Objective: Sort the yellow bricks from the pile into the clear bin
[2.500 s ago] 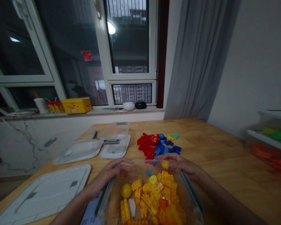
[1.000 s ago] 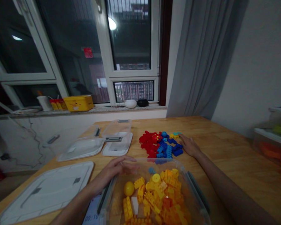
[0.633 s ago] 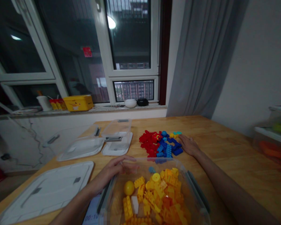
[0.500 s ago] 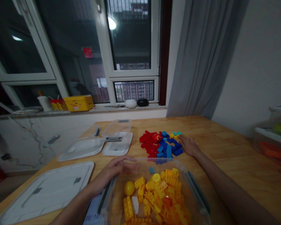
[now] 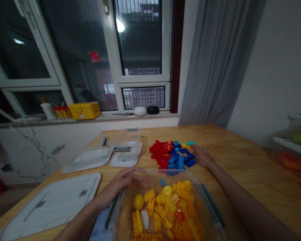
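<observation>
A clear plastic bin (image 5: 198,187) stands in front of me, holding many yellow building blocks (image 5: 175,204), a yellow ball (image 5: 138,202), a white piece (image 5: 144,219) and a small blue piece. My left hand (image 5: 129,179) lies at its far left corner, fingers stretched out along the far wall, partly seen through the plastic. Beyond the bin, red blocks (image 5: 160,152) and blue blocks (image 5: 181,159) form a pile, with a few yellow and teal pieces at the back right. Against the pile's right edge my right hand (image 5: 202,155) rests on the table, fingers extended.
White lids (image 5: 55,201) lie on the left of the wooden table (image 5: 235,147), with clear boxes (image 5: 125,137) standing behind. Part of a timer display (image 5: 97,231) shows beside the bin. More clear bins (image 5: 291,150) with coloured pieces stand at the right edge.
</observation>
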`<action>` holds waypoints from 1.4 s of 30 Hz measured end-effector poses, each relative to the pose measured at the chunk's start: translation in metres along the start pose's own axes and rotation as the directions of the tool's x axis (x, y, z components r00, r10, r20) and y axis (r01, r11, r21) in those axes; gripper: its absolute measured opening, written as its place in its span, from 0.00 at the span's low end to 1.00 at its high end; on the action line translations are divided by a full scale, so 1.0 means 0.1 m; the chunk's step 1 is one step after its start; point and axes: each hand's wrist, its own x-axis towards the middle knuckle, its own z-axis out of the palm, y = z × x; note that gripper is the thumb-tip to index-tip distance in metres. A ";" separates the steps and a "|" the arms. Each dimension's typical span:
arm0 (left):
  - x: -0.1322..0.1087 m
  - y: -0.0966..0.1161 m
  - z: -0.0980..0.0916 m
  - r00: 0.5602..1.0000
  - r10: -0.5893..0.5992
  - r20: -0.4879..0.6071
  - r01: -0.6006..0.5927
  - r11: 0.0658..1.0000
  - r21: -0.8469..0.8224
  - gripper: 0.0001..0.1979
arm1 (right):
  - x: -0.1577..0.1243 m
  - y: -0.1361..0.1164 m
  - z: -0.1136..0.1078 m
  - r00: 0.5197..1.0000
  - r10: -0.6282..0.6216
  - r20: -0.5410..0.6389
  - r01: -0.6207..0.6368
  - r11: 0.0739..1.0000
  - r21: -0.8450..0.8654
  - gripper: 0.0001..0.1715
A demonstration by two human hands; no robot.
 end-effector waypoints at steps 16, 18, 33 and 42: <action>0.00 -0.04 -0.03 1.000 0.023 -0.017 -0.022 0.997 0.068 0.20 | 0.16 -0.20 -0.36 0.989 0.139 -0.052 -0.103 0.893 0.437 0.17; 0.00 -0.03 -0.03 0.999 0.033 -0.024 -0.031 0.995 0.094 0.18 | 0.24 -0.31 -0.55 0.980 0.168 -0.103 -0.096 0.865 0.493 0.18; 0.00 -0.08 -0.05 0.999 0.024 -0.040 -0.021 0.995 0.096 0.20 | -0.43 -1.80 -2.28 0.918 -0.375 -0.129 0.336 0.561 0.757 0.19; -0.01 0.00 -0.02 0.998 0.027 -0.049 -0.021 0.991 0.133 0.19 | -0.82 -2.03 -2.58 0.721 -0.662 0.205 0.446 0.670 0.593 0.13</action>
